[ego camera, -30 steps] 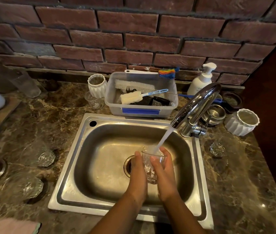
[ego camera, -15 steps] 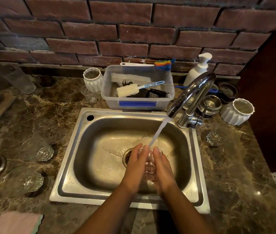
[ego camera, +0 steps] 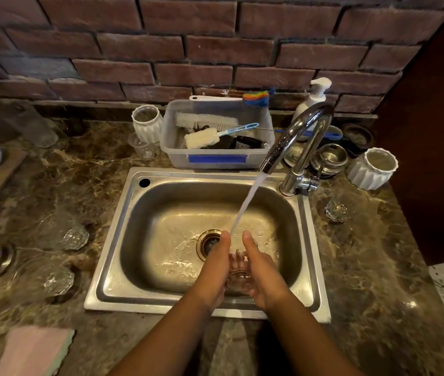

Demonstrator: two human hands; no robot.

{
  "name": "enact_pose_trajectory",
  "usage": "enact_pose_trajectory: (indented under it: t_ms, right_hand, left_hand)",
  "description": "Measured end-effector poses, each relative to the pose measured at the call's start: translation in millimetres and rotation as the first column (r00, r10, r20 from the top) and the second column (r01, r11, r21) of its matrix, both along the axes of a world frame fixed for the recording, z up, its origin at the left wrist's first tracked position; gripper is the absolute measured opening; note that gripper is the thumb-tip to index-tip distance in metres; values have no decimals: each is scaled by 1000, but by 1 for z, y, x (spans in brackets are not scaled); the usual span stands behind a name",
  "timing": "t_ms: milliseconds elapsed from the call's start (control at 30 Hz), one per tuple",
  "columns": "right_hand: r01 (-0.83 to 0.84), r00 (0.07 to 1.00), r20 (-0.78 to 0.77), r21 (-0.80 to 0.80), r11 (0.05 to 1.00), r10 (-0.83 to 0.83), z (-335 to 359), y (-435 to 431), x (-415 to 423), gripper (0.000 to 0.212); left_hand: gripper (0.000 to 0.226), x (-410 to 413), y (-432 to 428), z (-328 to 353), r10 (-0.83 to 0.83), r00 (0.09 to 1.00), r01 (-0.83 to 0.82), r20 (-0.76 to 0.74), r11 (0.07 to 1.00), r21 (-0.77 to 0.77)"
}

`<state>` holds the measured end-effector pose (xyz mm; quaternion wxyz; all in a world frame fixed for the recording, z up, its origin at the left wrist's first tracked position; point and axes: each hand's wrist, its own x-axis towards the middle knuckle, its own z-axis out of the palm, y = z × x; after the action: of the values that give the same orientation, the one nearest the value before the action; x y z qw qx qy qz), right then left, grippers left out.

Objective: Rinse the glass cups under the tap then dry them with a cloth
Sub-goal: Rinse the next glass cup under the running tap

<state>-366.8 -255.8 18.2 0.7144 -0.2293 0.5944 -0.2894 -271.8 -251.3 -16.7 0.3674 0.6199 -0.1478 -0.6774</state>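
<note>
The glass cup (ego camera: 238,268) sits low in the steel sink (ego camera: 115,256), just beside the drain. The left hand (ego camera: 212,270) and right hand (ego camera: 265,275) both wrap round its faceted sides, probably so the tap's (ego camera: 299,131) stream (ego camera: 248,202) runs over it. Another cut-glass cup (ego camera: 336,210) waits on the veined marble counter (ego camera: 378,267), and a soft pink cloth (ego camera: 33,351) lies near left, handy for drying.

There are 4 faceted glass cups (ego camera: 238,263) (ego camera: 74,238) (ego camera: 58,281) (ego camera: 336,210), 2 ribbed pots (ego camera: 147,122) (ego camera: 372,168), 1 tap (ego camera: 296,128), 1 sink (ego camera: 112,253), 1 cloth (ego camera: 33,351)
</note>
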Motion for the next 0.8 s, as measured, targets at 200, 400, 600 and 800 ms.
enact_pose_trajectory:
  t_ms: [200, 400, 600, 800]
  right_hand:
    - [6, 1000, -19, -20, 1000, -6, 10, 1, 0, 59]
    - [25, 998, -55, -80, 997, -29, 11, 5, 2, 55]
    - [10, 1000, 7, -82, 997, -10, 10, 8, -5, 56]
    - [-38, 993, 106, -80, 996, 46, 14, -3, -36, 53]
  left_hand:
    - [53, 1, -2, 21, 21, 999, -20, 25, 1000, -23]
    - [54, -2, 1, 25, 27, 999, -25, 40, 999, -48]
    - [60, -5, 2, 26, 11, 997, -4, 80, 996, -87]
    - [58, -12, -8, 34, -76, 997, 79, 26, 989, -125]
